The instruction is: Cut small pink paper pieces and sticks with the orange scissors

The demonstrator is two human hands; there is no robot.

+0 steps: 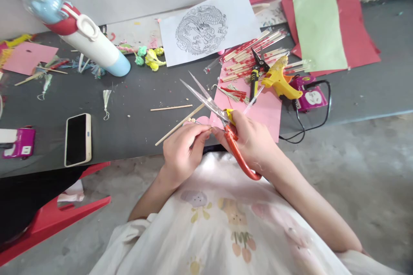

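My right hand (254, 139) is closed around a pair of scissors (240, 154) with orange handles. Their slightly parted blades point away to the upper left, over a wooden stick (176, 128) on the dark table. Close beside it, my left hand (183, 148) is closed in a pinch, its fingertips meeting my right thumb. What the pinch holds is too small to make out. Just beyond the left fingers shows a rounded pink piece (203, 119), partly hidden, with tiny pale beads or blossoms near it. A thinner stick (171, 107) lies farther off.
Pink paper (272, 124) carries wrapped sticks (238, 64), cutting pliers (254, 81) and a yellow glue gun (280, 79) with a black cord. A dragon drawing (237, 17), a bottle (97, 49), a phone (77, 139) and a tassel (106, 103) are around. A red stool (54, 219) stands left.
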